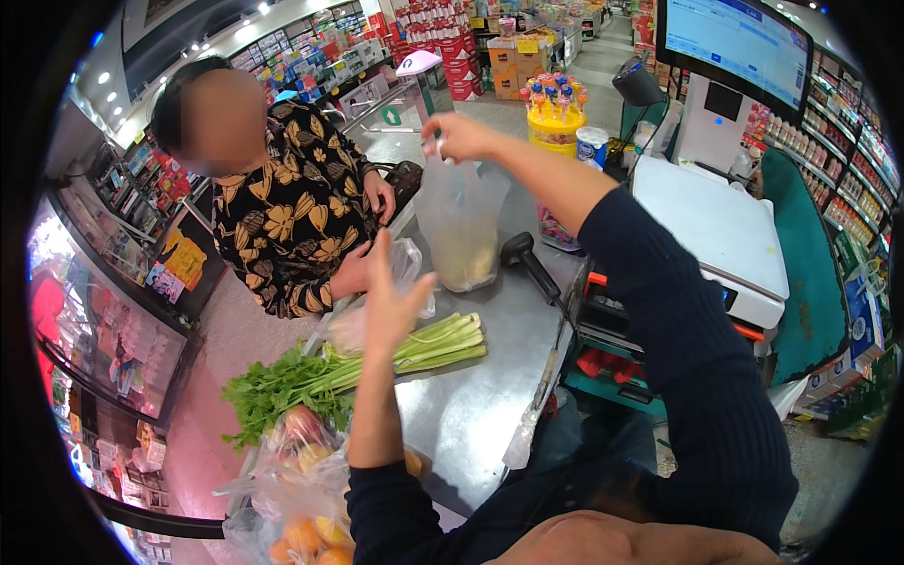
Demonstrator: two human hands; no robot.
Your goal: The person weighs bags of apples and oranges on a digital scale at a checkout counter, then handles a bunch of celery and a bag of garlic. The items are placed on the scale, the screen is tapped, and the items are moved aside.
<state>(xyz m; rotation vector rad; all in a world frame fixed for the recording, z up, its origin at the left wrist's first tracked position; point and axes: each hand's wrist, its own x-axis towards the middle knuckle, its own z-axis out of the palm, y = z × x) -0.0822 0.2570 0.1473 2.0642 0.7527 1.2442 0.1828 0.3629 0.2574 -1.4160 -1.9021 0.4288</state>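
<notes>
My right hand (455,138) grips the gathered top of a translucent plastic bag (459,212), which hangs upright with pale yellowish contents at its bottom. Its base is at the metal counter (459,417); whether it bears weight there I cannot tell. Raised over the counter, my left hand (392,289) has its fingers apart and nothing in it. Under my left forearm lies a bunch of celery (438,342), leaves to the left. Another clear plastic bag (406,261) sits behind my left hand, partly hidden by it.
A handheld barcode scanner (530,265) lies right of the hanging bag. Bagged fruit (304,533) fills the near left. A white scale (706,226), a monitor (738,53) and a yellow lollipop tub (553,131) stand to the right. Across the counter is a person (296,205) in a flowered top.
</notes>
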